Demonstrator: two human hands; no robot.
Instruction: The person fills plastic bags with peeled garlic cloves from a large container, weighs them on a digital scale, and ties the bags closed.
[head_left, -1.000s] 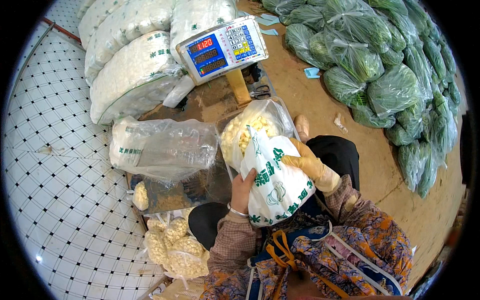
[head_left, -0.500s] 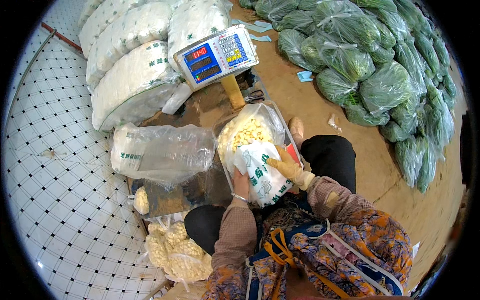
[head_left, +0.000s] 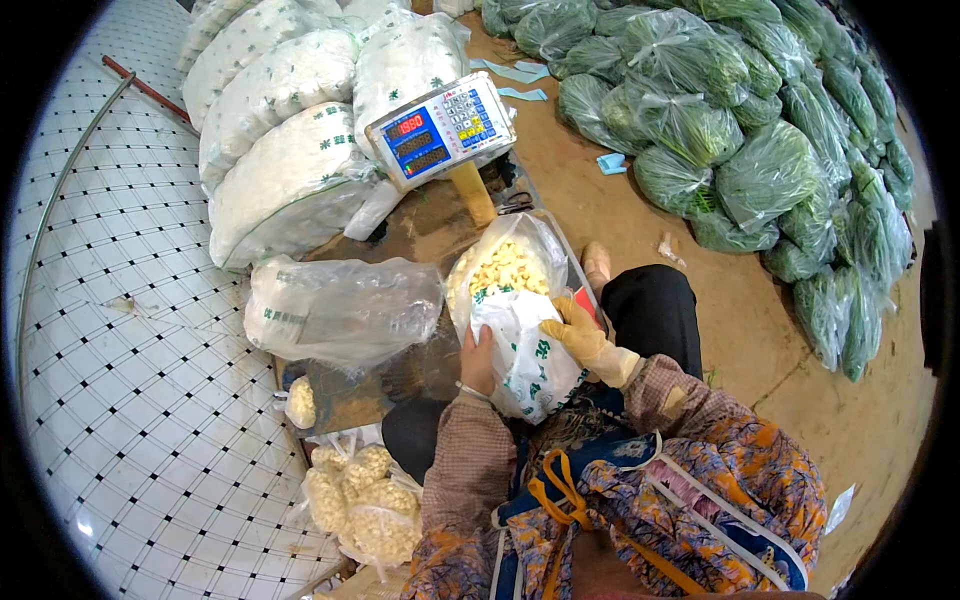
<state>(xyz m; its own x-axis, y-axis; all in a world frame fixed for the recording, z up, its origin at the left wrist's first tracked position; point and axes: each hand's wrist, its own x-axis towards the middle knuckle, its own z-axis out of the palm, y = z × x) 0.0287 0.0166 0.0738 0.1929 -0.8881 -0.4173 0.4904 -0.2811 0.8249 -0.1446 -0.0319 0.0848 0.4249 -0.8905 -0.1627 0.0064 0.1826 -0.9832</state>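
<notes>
My bare left hand, with a bracelet at the wrist, grips the left side of a white plastic bag printed in green. My right hand, in a pale yellow glove, has its fingers closed on that bag's right side. Just beyond both hands, a clear bag of pale, peeled cloves rests on the pan of a scale, partly covered by the white bag. The scale's display and keypad panel stands on a yellow post behind it, with dark-handled scissors alongside.
A large translucent bag lies at left on the platform, near a small clove bag. More clove bags sit below. Stacked white sacks stand back left, bagged greens at right. A tiled floor spans the left.
Since a second ago, the white bag has lowered and tilted away from me, uncovering more cloves. My right hand moved left and down with it. The scale's red readout has changed.
</notes>
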